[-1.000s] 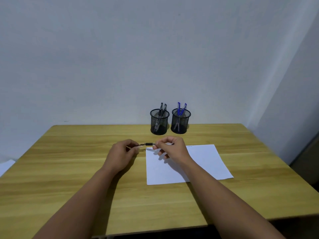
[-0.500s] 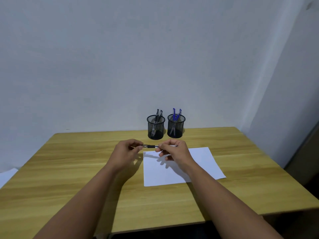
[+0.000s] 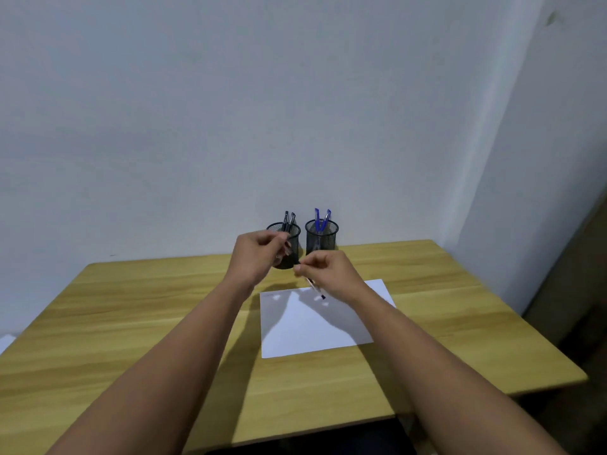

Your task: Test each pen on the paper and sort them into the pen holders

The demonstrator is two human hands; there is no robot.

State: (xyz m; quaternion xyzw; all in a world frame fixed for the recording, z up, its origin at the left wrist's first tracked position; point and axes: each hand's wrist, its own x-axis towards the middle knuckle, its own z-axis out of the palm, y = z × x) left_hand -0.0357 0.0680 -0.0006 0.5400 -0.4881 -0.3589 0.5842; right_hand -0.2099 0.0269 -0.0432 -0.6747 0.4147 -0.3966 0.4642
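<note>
Holding a pen in curled fingers, the right hand is hovering over the far edge of a white sheet of paper, the pen's tip pointing down toward the sheet. The left hand, fingers curled and pinching something small and blurred, is hanging raised in front of the left mesh holder. Black pens are standing in that holder and blue ones in the right holder, both at the far edge of the wooden table.

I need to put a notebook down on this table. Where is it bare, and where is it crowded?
Bare wood lies left of the paper, out to the table edge, and along the near edge under the forearms. A narrower strip runs right of the paper. It is crowded at the back centre: two holders and both hands.
</note>
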